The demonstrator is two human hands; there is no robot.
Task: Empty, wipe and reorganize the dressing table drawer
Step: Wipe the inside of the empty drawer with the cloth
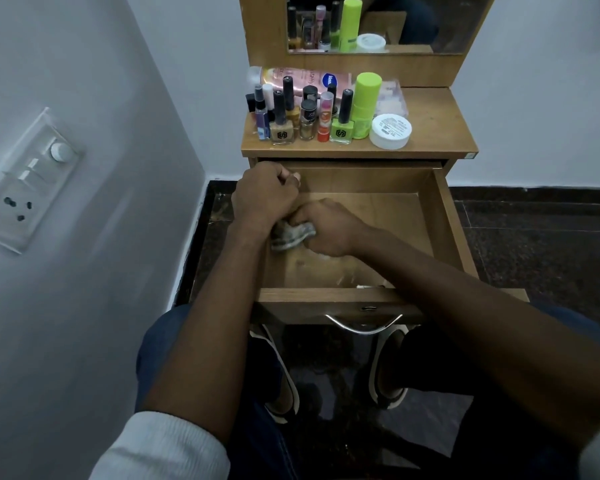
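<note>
Drawer (444, 216); right hand (326, 230) (curled) round cloth (291, 235)

Over on the left wall sits a white switchboard (28, 178) — round dial up top, two rocker switches under it, a socket at the bottom. Right of the switchboard, where the grey wall (94, 64) turns the corner, a white skirting strip (187, 244) runs down to the dark speckled floor (541, 244). Well below and right of the switchboard — two dark sandals with white soles (388, 368), on glossy floor.
</note>
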